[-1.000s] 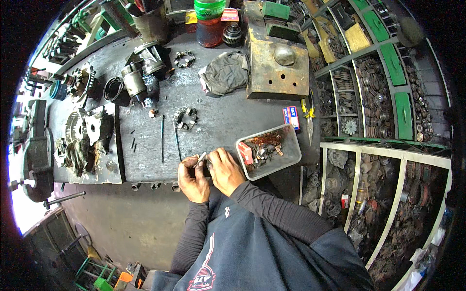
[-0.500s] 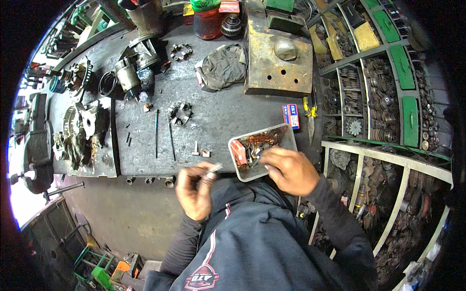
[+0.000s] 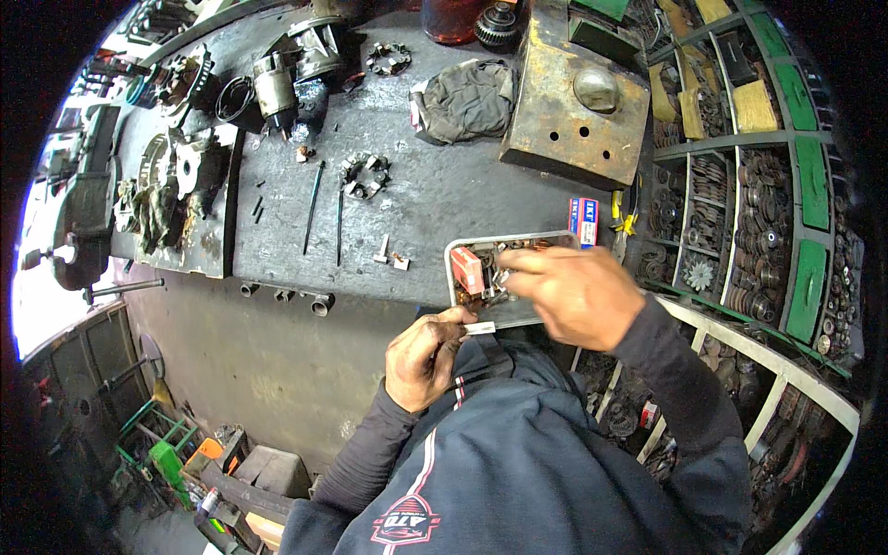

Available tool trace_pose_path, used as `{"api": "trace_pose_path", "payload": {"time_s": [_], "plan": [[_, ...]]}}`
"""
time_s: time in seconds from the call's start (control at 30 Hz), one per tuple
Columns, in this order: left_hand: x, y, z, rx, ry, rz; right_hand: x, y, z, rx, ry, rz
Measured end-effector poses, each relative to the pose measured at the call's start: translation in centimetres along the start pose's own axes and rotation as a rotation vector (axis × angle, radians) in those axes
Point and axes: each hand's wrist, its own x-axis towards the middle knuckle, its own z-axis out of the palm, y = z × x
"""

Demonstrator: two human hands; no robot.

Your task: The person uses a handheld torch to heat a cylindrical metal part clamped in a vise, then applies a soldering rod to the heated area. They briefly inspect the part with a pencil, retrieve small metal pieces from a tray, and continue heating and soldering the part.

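Note:
My left hand (image 3: 427,361) is closed on a short pale metal strip (image 3: 479,327) below the plastic tub (image 3: 449,270). My right hand (image 3: 578,296) is over the tub with fingers extended among small metal parts, their tips partly blurred and hidden. Inside the tub sit a small red box (image 3: 467,270) and assorted copper-coloured and grey pieces. Left of the tub, a small T-shaped piece (image 3: 382,254) and another small piece (image 3: 400,263) lie on the bench. Two thin dark rods (image 3: 313,208) and a segmented ring (image 3: 363,176) lie farther back.
Dismantled housings (image 3: 180,190) occupy the bench's left, by a vise (image 3: 69,194). A crumpled cloth (image 3: 462,102), rusty metal block (image 3: 573,120), blue-red box (image 3: 583,222) and yellow-handled pliers (image 3: 627,217) sit behind the tub. Shelves of parts (image 3: 740,213) line the right.
My hands separated; the right moved into the tub, while the left shifted right with its strip. Two small pieces now show on the bench left of the tub. The view has shifted.

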Motion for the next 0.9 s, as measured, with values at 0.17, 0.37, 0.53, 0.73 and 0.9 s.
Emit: {"api": "trace_pose_path", "payload": {"time_s": [0.17, 0.37, 0.53, 0.73, 0.9], "plan": [[-0.2, 0.0, 0.0, 0.04, 0.006, 0.018, 3.9, 0.2, 3.0, -0.017, -0.121, -0.049], [-0.2, -0.1, 0.5, 0.028, 0.071, 0.05, -0.3, 1.9, 0.2, -0.267, -0.176, 0.014], [-0.1, -0.2, 0.6, -0.009, 0.065, 0.052, -1.6, 2.5, -1.7, -0.224, -0.05, -0.031], [0.0, -0.4, 0.3, -0.037, 0.05, 0.07, -1.0, 0.3, -0.6, -0.09, 0.153, 0.064], [0.0, -0.7, 0.6, -0.078, 0.074, 0.095, 0.0, -1.0, 1.5, -0.335, 0.119, 0.237]]}}
